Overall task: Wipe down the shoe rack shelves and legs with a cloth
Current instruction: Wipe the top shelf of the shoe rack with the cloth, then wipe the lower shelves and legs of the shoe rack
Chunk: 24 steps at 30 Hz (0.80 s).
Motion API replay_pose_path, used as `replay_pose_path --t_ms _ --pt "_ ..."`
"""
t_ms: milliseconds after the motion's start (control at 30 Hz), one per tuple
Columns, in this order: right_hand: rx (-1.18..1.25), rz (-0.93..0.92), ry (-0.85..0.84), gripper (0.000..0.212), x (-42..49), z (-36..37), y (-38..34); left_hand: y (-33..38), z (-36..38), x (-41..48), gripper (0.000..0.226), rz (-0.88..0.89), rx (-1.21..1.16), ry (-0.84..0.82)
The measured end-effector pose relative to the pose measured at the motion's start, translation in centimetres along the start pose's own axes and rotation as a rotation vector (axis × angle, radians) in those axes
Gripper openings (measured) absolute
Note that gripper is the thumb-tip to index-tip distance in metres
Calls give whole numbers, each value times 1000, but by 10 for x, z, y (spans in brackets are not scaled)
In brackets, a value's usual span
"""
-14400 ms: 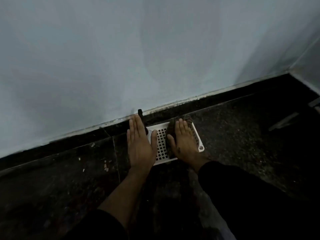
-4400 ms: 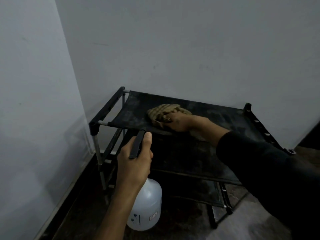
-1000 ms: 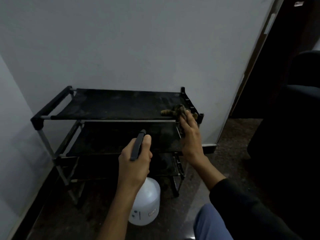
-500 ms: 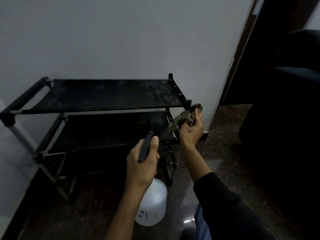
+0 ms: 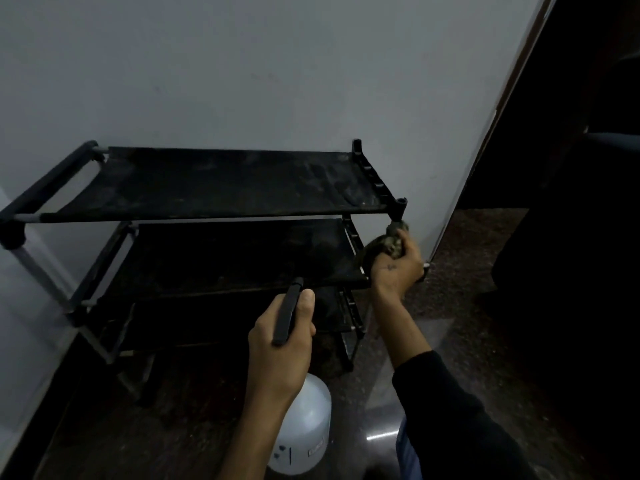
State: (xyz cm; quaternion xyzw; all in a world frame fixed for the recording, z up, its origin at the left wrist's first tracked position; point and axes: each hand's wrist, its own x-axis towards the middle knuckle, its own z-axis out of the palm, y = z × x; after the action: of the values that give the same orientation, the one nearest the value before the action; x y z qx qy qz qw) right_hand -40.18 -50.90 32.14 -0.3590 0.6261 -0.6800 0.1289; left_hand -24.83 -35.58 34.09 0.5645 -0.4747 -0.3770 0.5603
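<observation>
A black three-tier shoe rack [image 5: 214,183] stands against the white wall, its fabric shelves dusty. My right hand [image 5: 396,268] is shut on a crumpled brownish cloth [image 5: 388,244] and presses it around the rack's front right leg, just under the top corner joint [image 5: 401,204]. My left hand [image 5: 280,344] grips the black handle of a white spray bottle [image 5: 304,431], held in front of the lower shelves.
A side wall closes the corner on the left [image 5: 20,306]. To the right is a wall edge with a door frame [image 5: 485,133] and a dark doorway beyond. The floor is dark polished stone [image 5: 450,323].
My right hand with the cloth has come off the top shelf's right end and moved down onto the front right leg. The left hand keeps holding the spray bottle.
</observation>
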Motion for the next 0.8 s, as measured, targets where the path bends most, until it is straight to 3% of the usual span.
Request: replay_pose_path --t_ms 167,367,500,533,600,633,700,733,800 --pt "48 -79 82 50 5 10 -4 -7 -5 6 39 -2 -7 9" --pt "-34 257 62 41 -19 7 46 -21 -17 9 37 -20 -4 23" --pt "194 576 182 17 -23 3 43 -34 -26 12 37 -84 18 38" --pt "253 691 114 10 -27 7 44 -38 -28 14 36 -110 36 41" --pt "503 1001 -202 11 -44 11 32 -47 -33 17 35 -158 66 50" --pt "566 1065 -396 11 -54 7 21 -50 -37 19 36 -176 77 60" --pt "412 982 -704 12 -69 -8 -1 -56 -43 21 38 -199 90 77" --pt "322 878 -722 13 -73 -15 -9 -58 -47 22 38 -205 90 83" --pt "454 864 -562 19 -72 -16 -15 -63 -53 22 37 -216 91 94"
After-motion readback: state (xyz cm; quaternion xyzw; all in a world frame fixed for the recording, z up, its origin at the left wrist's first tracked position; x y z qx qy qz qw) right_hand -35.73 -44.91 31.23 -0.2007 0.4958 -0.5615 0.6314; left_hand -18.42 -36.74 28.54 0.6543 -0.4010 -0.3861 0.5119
